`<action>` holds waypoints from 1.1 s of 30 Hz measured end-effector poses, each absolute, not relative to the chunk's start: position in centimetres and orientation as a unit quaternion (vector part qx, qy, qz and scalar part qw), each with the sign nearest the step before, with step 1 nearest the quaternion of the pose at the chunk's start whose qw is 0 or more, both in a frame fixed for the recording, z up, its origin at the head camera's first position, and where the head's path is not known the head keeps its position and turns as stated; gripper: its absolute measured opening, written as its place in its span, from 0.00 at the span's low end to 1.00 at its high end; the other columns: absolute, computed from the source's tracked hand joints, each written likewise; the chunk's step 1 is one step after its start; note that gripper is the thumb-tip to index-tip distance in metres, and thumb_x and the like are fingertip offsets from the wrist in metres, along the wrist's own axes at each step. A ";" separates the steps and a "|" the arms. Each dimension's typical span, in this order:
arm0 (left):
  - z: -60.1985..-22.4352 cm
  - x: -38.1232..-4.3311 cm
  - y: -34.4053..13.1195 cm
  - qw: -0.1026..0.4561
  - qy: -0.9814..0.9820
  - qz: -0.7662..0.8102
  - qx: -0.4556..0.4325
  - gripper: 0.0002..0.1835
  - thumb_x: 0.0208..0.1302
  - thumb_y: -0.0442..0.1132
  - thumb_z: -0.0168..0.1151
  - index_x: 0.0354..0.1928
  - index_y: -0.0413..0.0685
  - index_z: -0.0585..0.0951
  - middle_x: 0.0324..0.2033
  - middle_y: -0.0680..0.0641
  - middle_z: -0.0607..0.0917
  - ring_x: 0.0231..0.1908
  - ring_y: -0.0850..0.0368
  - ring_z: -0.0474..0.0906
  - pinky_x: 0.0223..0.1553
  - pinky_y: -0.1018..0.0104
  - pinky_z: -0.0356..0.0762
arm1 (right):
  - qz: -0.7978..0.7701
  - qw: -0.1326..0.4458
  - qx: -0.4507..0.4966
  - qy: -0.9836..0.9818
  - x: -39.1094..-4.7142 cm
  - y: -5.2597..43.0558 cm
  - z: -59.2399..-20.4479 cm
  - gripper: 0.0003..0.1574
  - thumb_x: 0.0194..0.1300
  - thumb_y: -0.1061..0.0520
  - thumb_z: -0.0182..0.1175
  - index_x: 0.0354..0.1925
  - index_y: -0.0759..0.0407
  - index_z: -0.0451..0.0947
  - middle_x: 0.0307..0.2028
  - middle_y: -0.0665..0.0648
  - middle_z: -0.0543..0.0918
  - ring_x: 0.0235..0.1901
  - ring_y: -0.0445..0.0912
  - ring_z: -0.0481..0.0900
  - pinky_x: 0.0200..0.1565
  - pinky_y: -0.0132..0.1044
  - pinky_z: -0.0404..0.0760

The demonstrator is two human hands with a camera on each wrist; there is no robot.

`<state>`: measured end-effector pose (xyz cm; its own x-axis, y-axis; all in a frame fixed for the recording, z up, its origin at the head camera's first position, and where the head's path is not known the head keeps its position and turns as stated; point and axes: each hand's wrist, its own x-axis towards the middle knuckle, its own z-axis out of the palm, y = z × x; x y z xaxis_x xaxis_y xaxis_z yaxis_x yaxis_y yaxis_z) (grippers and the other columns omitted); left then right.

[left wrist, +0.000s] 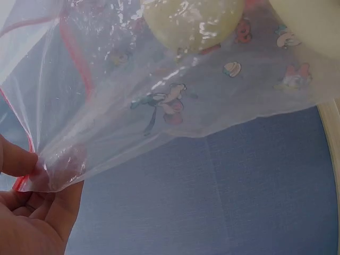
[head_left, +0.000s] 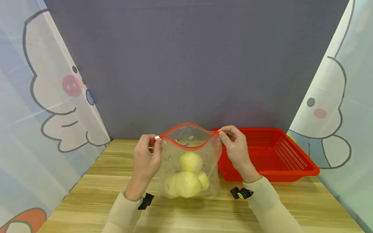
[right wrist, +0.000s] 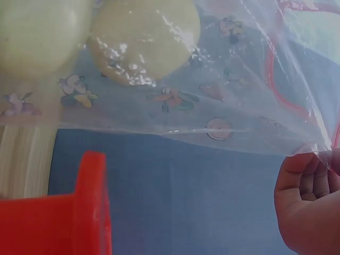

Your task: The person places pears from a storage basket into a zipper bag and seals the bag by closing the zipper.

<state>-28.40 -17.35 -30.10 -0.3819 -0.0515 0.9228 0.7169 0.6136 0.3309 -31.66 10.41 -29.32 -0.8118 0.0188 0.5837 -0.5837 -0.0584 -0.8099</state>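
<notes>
A clear zip bag with a red zip rim and small cartoon prints hangs upright between both hands, its mouth parted. Several pale yellow-green round fruits lie in its lower part, one on top of the others. My left hand pinches the left top corner, where a white slider sits on the zip. At the opposite corner, my right hand pinches the red rim between thumb and fingers. The left wrist view shows the plastic drawn into folds toward the thumb.
A red perforated plastic basket stands on the wooden table to the right, partly behind the right hand. Behind the table is a grey cloth backdrop. Cartoon-printed curtains flank both sides.
</notes>
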 end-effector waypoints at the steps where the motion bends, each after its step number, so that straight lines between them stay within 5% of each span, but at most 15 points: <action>1: -30.1 -28.4 -17.4 0.506 -0.739 -0.384 -0.224 0.03 0.66 0.23 0.64 0.37 0.32 0.78 0.28 0.43 0.78 0.23 0.55 0.78 0.22 0.78 0.75 | 0.694 0.221 0.217 -0.650 -31.6 10.6 -29.4 0.08 0.73 0.69 0.58 0.43 0.78 0.74 0.27 0.51 0.79 0.25 0.44 0.75 0.30 0.30 0.81; 13: -30.4 -29.0 -18.5 0.423 -0.737 -0.487 -0.202 0.04 0.69 0.25 0.62 0.39 0.28 0.76 0.30 0.40 0.81 0.24 0.56 0.82 0.25 0.76 0.82 | 0.678 0.270 0.162 -0.664 -30.8 12.2 -29.7 0.08 0.72 0.69 0.58 0.43 0.78 0.75 0.29 0.50 0.80 0.27 0.43 0.74 0.31 0.28 0.79; 21: -29.7 -28.8 -19.2 0.316 -0.719 -0.598 -0.162 0.05 0.70 0.27 0.62 0.41 0.29 0.79 0.29 0.35 0.81 0.26 0.61 0.83 0.32 0.66 0.88 | 0.643 0.289 0.163 -0.690 -29.9 13.0 -29.0 0.07 0.71 0.69 0.60 0.42 0.76 0.78 0.30 0.51 0.82 0.27 0.44 0.75 0.30 0.29 0.82; 33: -29.9 -29.1 -19.7 0.236 -0.740 -0.620 -0.111 0.07 0.71 0.31 0.64 0.41 0.29 0.82 0.32 0.35 0.83 0.27 0.58 0.86 0.34 0.63 0.89 | 0.611 0.172 0.186 -0.750 -29.8 14.8 -28.7 0.10 0.73 0.66 0.59 0.46 0.76 0.75 0.32 0.61 0.81 0.26 0.48 0.81 0.34 0.38 0.89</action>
<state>-29.10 -19.69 -29.88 -0.8636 -0.1289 0.4875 0.4574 0.2067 0.8649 -29.75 14.80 -28.66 -0.8717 -0.0695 0.4850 -0.4891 0.1845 -0.8525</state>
